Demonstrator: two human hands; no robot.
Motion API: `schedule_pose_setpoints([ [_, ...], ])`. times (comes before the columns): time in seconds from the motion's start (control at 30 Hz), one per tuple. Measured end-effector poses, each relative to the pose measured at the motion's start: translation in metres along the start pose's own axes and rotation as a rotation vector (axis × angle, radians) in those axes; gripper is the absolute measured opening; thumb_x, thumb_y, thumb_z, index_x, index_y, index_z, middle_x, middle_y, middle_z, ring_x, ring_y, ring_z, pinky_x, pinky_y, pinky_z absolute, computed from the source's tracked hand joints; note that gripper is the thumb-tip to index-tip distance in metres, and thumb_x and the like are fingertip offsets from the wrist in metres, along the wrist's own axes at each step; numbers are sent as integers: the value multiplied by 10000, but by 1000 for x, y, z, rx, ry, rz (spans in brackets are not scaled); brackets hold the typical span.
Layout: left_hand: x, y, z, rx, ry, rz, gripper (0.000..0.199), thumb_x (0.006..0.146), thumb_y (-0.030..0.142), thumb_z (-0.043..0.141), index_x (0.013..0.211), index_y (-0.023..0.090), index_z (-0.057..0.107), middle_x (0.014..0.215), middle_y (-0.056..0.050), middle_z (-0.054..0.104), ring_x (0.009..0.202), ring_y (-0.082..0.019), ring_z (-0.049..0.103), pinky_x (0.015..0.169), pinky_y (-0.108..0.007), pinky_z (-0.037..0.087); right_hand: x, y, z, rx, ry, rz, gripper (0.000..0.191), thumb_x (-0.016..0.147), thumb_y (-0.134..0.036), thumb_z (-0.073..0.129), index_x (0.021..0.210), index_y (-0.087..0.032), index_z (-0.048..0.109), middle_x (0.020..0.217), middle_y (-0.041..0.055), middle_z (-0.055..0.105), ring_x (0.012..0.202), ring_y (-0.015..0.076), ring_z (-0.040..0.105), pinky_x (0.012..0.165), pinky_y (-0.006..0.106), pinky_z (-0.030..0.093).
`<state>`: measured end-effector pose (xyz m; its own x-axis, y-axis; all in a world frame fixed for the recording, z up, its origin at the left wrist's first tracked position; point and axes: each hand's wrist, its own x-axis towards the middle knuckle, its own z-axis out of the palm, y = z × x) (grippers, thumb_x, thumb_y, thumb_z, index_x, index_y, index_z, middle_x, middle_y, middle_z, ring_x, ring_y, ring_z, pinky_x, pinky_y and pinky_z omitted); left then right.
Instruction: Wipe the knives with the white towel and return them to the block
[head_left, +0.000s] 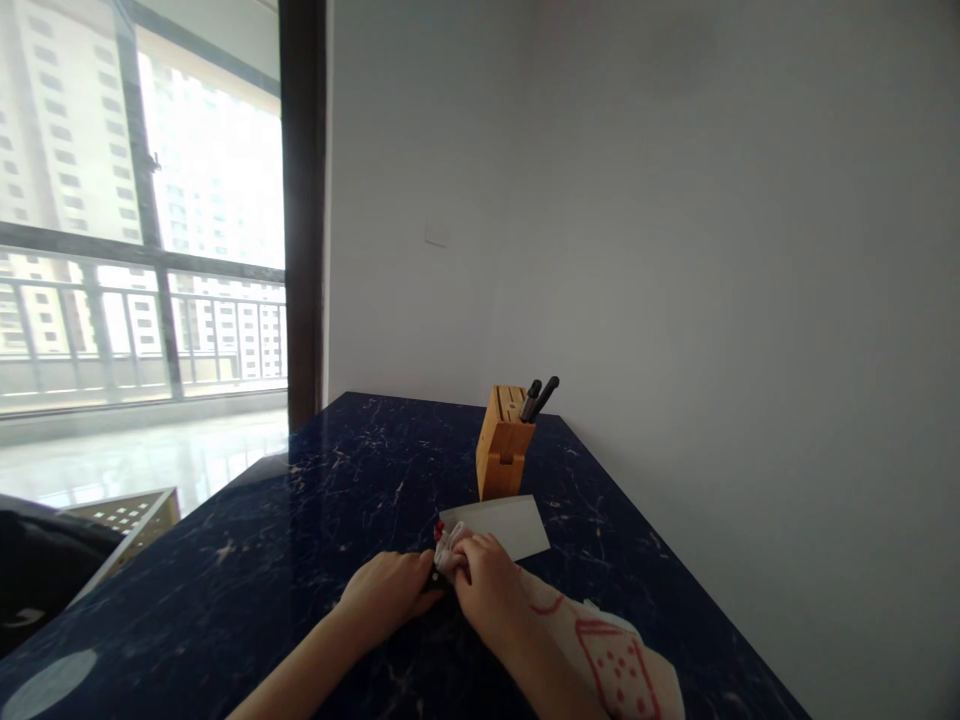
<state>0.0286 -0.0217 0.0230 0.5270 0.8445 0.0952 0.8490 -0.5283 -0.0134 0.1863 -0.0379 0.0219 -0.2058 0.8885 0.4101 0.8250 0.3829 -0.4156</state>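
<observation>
A cleaver with a broad, pale, shiny blade (506, 525) lies low over the dark tabletop, its blade pointing away to the right. Closed around its black riveted handle is my left hand (394, 582). My right hand (487, 580) is closed on a white cloth (626, 665) with red drawings, bunched against the cleaver where handle and blade meet. The cloth trails under my right forearm toward the near right. My hands hide the junction and much of the handle. Just beyond the blade stands a wooden knife block (506, 450).
Two black-handled knives (541, 398) stick out of the block's top. The dark blue marbled table (352, 470) runs to walls at the back and right. A whitish round patch (51, 684) shows at its near left. A chair with dark cloth (52, 560) stands left of it.
</observation>
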Motion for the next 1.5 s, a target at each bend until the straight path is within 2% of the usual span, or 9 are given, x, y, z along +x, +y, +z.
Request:
schedule_pose_setpoints([
  [0.23,-1,0,1,-13,-2,-17,392,829,470,319,938,183,562,807,-91,679,726,-283,650,613,-366,495,-4,0,-4,-54,-65,-39,187,671,-73,446,779,-174,562,849,52,604,841,186,514,775,267,361],
  [0.43,0,0,1,-5,-4,-15,355,823,449,353,939,185,559,811,-84,680,728,-284,650,619,-364,495,0,0,4,5,27,25,177,688,-82,427,757,-185,553,844,38,595,859,173,504,762,247,362],
  [0.63,-2,3,-3,2,-23,-26,352,824,431,349,964,178,550,815,-93,677,734,-284,647,616,-361,492,-3,0,7,-33,-48,71,174,635,-96,455,758,-180,545,814,47,585,830,188,507,741,265,378],
  [0.87,-3,7,-6,6,-23,-61,343,826,429,337,916,179,554,800,-95,675,721,-289,645,604,-370,485,7,22,1,-25,161,108,241,666,-27,398,778,-187,540,862,61,560,891,199,482,814,305,371],
  [0.93,-3,7,-5,3,-31,-73,341,817,432,356,922,178,558,806,-95,676,726,-290,644,612,-369,485,6,20,0,22,156,64,248,687,-35,402,825,-186,543,896,59,557,907,195,478,821,306,376],
  [1.1,-3,4,-3,-14,-25,-42,352,828,419,350,946,176,575,856,-99,674,756,-279,644,649,-371,490,-1,-5,1,125,64,-130,330,738,-48,390,990,-201,538,996,42,546,988,175,456,913,297,327],
  [1.2,-3,4,-4,-6,-23,-46,342,821,423,372,948,176,571,850,-99,676,750,-276,645,644,-370,495,2,-1,0,71,70,-110,354,776,-72,372,1068,-196,530,1055,52,533,1031,184,435,932,307,311],
  [1.37,-2,5,-5,22,-17,-37,354,818,452,361,927,179,559,815,-96,676,727,-290,644,613,-397,497,9,26,-3,-82,119,-16,448,789,-65,346,1215,-153,456,1146,93,495,1115,216,376,989,356,244],
  [1.5,-1,5,-2,18,-14,-49,352,819,445,362,918,174,564,810,-99,676,723,-288,643,619,-388,495,5,15,-2,-45,70,-80,489,795,-48,333,1246,-211,425,1193,63,476,1142,187,363,985,323,268],
])
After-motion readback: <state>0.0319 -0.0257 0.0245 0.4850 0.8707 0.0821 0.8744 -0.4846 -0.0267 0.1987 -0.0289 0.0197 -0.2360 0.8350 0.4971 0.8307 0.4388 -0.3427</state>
